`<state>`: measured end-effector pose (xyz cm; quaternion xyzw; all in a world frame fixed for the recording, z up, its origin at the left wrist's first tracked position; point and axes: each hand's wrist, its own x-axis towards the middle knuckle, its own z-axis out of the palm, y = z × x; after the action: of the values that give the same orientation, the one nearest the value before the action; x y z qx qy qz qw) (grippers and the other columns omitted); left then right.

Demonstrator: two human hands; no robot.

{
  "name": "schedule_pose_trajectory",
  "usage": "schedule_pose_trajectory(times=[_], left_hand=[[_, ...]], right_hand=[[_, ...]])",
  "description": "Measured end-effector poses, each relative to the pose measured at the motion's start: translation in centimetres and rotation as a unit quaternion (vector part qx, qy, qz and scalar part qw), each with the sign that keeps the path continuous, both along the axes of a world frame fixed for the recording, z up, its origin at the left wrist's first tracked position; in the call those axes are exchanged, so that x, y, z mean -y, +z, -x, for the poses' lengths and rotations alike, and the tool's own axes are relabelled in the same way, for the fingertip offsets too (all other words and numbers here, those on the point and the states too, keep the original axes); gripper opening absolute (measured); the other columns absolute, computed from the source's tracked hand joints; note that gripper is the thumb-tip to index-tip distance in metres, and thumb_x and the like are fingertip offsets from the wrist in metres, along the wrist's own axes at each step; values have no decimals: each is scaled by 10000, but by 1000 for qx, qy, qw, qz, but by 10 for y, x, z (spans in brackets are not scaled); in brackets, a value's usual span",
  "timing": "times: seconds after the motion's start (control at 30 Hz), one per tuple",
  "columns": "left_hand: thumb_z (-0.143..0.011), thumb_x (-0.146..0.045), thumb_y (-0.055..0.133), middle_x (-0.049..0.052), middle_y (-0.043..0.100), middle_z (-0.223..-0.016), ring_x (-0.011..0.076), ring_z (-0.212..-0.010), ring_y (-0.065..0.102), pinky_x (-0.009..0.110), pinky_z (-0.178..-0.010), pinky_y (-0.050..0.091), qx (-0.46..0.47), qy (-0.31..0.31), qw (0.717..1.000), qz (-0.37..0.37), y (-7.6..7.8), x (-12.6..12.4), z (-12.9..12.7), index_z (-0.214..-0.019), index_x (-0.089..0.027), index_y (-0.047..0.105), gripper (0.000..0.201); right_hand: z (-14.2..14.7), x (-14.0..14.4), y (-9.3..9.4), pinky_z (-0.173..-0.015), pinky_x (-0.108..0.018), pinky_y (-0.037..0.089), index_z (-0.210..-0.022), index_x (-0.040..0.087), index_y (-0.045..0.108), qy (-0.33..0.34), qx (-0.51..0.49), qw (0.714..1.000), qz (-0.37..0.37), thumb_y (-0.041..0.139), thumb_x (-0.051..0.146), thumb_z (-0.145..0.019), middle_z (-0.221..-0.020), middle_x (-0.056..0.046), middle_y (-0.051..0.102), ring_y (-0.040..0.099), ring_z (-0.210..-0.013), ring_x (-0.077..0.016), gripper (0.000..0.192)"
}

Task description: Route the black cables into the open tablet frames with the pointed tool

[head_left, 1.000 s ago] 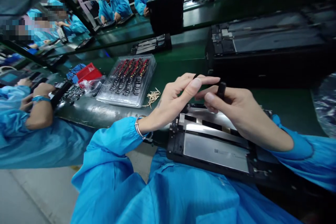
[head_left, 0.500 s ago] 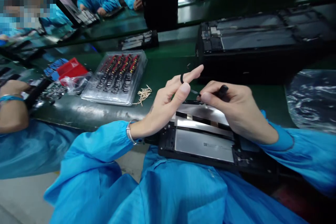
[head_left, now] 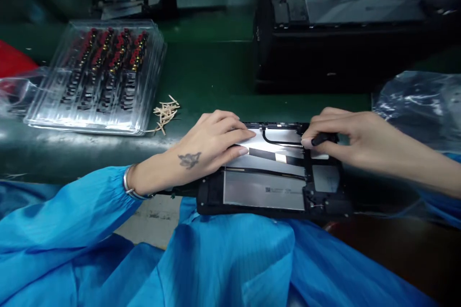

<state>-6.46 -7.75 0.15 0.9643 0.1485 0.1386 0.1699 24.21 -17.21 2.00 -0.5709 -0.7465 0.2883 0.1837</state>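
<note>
At frame centre, an opened tablet [head_left: 273, 177] lay half on the person's lap, the left hand [head_left: 201, 151] pressing flat and ungripped on its panel while the right hand [head_left: 345, 136] pinched a black tool [head_left: 320, 139] against a partly seated cable [head_left: 279, 141].
</note>
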Motion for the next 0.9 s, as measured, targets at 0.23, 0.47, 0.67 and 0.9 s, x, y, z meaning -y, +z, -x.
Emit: schedule_pose_trajectory(times=[0.23, 0.47, 0.67, 0.9], left_hand=[[-1103, -371, 456, 112, 654, -1342, 281, -1331, 530, 437, -1033, 467, 23, -32, 999, -24, -7, -6, -4, -1311, -196, 637, 326], [-1108, -352, 427, 147, 494, -1544, 263, -1442, 466, 436, -1182, 457, -7, -64, 998, 20, 2, -12, -9, -1388, -170, 558, 358], [-1120, -318, 384, 155, 412, -1629, 260, -1494, 434, 463, -1239, 412, -52, -88, 994, 27, 10, -8, -16, -1433, -166, 494, 365], [-1116, -256, 379, 169, 486, -1577, 274, -1453, 470, 448, -1210, 449, -29, -115, 992, -32, -1, -13, -24, -1308, -100, 564, 309]], right_hand=[[-4, -10, -2, -695, -391, 452, -868, 221, 778, -76, 59, 994, 48, 626, 432, -838, -918, -92, 701, 644, -745, -229, 262], [-13, -15, -7, -693, -376, 445, -880, 236, 777, -61, 86, 993, 56, 634, 469, -875, -901, -76, 693, 648, -740, -221, 273], [-12, -20, -7, -661, -367, 439, -845, 243, 772, -39, 90, 993, 61, 630, 499, -872, -843, -69, 679, 640, -713, -219, 294], [-14, -22, -7, -683, -373, 446, -864, 229, 770, -29, 113, 991, 68, 584, 566, -864, -860, -80, 684, 639, -731, -228, 385]])
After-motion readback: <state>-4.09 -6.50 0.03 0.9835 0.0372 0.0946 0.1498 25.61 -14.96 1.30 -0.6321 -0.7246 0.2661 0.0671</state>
